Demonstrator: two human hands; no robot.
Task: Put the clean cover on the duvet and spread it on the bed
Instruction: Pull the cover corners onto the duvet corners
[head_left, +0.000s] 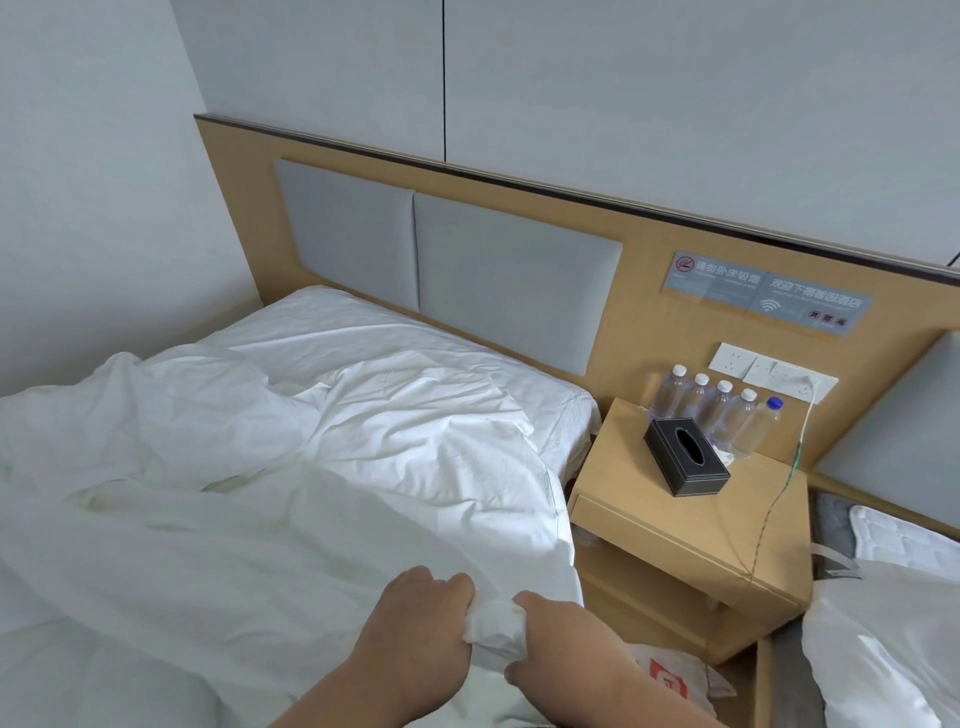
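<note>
Both hands at bottom centre, side by side: left hand (415, 618) and right hand (556, 639) each clench the same bunched wad of the white crumpled duvet cover (291, 551). Cover lies heaped across the bed, just left of the light wooden bedside table (691, 525). White pillow (395, 364) beyond it, against the headboard. On the table: black leather tissue box (685, 457), five clear plastic water bottles (722, 410) in a row behind it, by the wall sockets.
</note>
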